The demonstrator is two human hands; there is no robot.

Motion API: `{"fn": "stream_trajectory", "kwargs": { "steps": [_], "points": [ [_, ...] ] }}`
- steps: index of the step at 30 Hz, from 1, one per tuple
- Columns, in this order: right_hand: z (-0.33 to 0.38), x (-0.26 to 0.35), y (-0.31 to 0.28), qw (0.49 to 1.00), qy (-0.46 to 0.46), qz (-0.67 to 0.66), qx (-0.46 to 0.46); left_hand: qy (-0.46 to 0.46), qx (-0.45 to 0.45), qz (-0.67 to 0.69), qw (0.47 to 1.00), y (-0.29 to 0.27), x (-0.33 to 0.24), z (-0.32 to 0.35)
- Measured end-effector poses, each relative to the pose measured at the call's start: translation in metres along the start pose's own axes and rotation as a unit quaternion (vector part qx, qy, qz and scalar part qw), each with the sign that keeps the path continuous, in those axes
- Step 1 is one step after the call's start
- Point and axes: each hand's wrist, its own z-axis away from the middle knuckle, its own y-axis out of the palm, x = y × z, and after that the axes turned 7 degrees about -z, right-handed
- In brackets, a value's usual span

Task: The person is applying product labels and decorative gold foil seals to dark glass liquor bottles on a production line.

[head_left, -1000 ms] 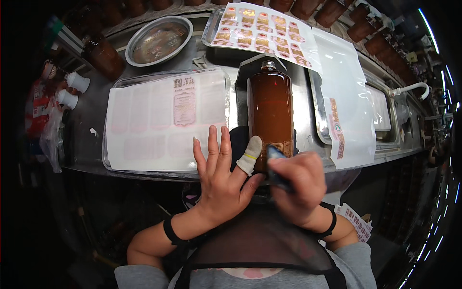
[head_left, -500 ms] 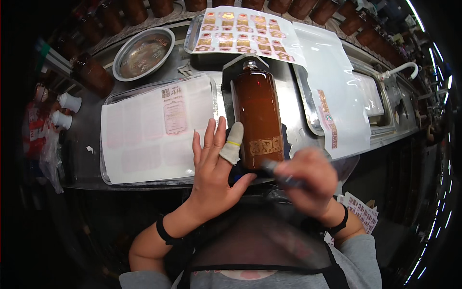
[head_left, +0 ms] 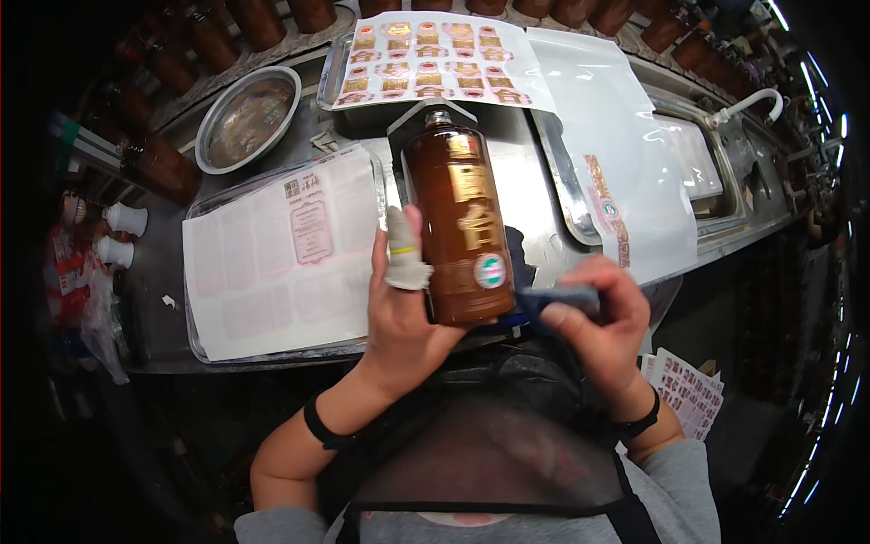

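A brown glass bottle [head_left: 456,213] lies with its capped neck pointing away, in a cradle [head_left: 408,122] whose edge shows around the neck. Gold lettering runs down its upward side, and a band with a round green-and-white seal circles it near the base. My left hand [head_left: 399,313] grips the base end from the left, thumb at the bottom edge; a cloth finger cover tied with a yellow band sits on one finger. Between the fingers of my right hand [head_left: 609,317] is a flat blue-grey scraper-like piece [head_left: 564,297], its tip beside the base; its exact kind is unclear.
A tray with a white label sheet [head_left: 263,263] lies left, below a round metal basin [head_left: 249,118]. Gold and red labels cover a sheet [head_left: 435,59] behind the bottle. A white backing sheet [head_left: 598,127] and a sink with a white tap [head_left: 752,109] are right. Brown bottles [head_left: 254,23] line the back.
The bottle has turned about its length, bringing gold lettering and the green seal upward. My left hand has closed in on its base. My right hand has shifted slightly, still holding the blue-grey piece.
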Motion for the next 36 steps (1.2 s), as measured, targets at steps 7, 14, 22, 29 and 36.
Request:
{"fn": "stream_trajectory", "kwargs": {
  "steps": [7, 14, 22, 29, 36],
  "points": [
    [-0.011, -0.037, -0.022, 0.932, 0.292, -0.214, -0.022, -0.019, 0.054, -0.117, 0.991, 0.005, -0.005, -0.007],
    [-0.024, -0.036, -0.007, 0.951, 0.266, -0.155, -0.027, -0.109, 0.126, 0.027, 0.986, 0.011, 0.008, -0.016],
    [-0.046, -0.042, -0.02, 0.947, 0.273, -0.162, 0.046, -0.241, 0.06, 0.315, 0.916, 0.025, 0.0, -0.038],
    [-0.053, -0.051, -0.024, 0.954, 0.274, -0.102, 0.066, -0.217, 0.057, 0.308, 0.925, 0.034, -0.003, -0.047],
    [-0.053, -0.062, -0.027, 0.951, 0.274, -0.12, 0.079, -0.227, 0.058, 0.301, 0.924, 0.037, 0.0, -0.048]
  ]
}}
